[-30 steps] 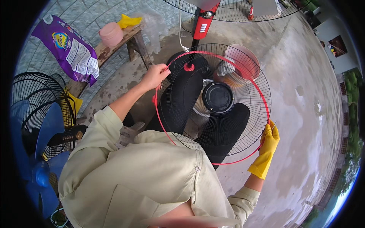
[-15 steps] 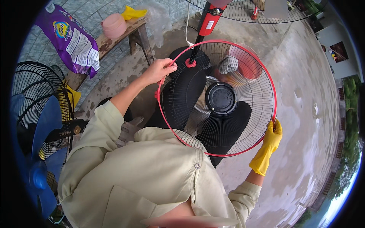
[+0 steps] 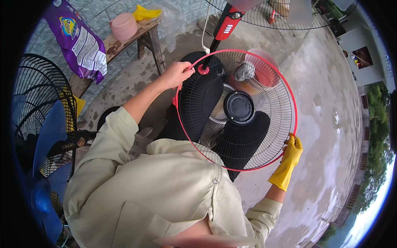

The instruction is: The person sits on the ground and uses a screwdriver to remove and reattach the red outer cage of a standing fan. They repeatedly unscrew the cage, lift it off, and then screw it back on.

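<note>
My bare left hand [image 3: 177,75] pinches the upper left of a red ring [image 3: 294,101] around a round black wire fan grille [image 3: 239,106] with a dark centre cap. My right hand [image 3: 291,157], in a yellow rubber glove, grips the ring's right side, its fingertips partly hidden. The grille lies over my lap and black trousers. Beyond it stands a red-and-black fan stand [image 3: 224,25] with a white cord, and a pink bucket [image 3: 268,62] shows partly through the wires.
A wooden bench [image 3: 151,46] at upper left holds a purple bag [image 3: 72,43], pink container [image 3: 123,25] and yellow cloth [image 3: 144,12]. A blue-bladed fan [image 3: 47,136] sits at my left. Another wire grille [image 3: 281,18] is above. Wet concrete [image 3: 322,136] extends right toward trees.
The red ring, earlier offset from the grille's rim, now sits along it. My left hand has moved right and up a little; both hands stay on the rim.
</note>
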A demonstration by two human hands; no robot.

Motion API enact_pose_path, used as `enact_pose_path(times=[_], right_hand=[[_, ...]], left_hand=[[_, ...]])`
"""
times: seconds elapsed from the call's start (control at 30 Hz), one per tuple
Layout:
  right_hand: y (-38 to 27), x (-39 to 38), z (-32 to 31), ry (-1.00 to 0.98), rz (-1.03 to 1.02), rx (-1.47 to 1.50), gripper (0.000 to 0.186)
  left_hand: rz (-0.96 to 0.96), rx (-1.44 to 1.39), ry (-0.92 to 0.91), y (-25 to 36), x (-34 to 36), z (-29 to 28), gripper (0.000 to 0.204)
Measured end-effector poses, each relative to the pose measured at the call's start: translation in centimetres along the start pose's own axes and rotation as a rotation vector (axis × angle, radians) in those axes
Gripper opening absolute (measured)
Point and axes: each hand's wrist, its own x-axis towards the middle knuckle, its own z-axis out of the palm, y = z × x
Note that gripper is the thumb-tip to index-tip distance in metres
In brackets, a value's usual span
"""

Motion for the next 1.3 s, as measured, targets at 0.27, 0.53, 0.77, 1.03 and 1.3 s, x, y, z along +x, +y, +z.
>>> enact_pose_path(times=[0.27,0.53,0.77,1.03,1.3], right_hand=[[-1.8,2.5,-0.3,-0.027,0.000,-0.183,0.022],[0.3,-0.5,-0.5,-0.013,-0.028,-0.192,0.021],[3.0,-1.1,-1.2,0.018,-0.023,-0.121,0.022],[2.9,-1.9,-1.8,0.020,0.043,-0.112,0.021],[1.6,-0.8,-2.2,-0.040,0.058,-0.120,0.020]], left_hand=[[-0.070,-0.025,-0.025,1.8,-1.0,-0.5,0.016],[-0.048,-0.142,-0.066,0.0,-1.0,-1.0,0.016],[0.044,-0.142,-0.041,-1.3,-0.2,-0.6,0.015],[0.103,-0.141,-0.024,-2.2,0.5,-0.3,0.015],[-0.055,-0.117,-0.127,1.1,-0.1,-1.5,0.015]])
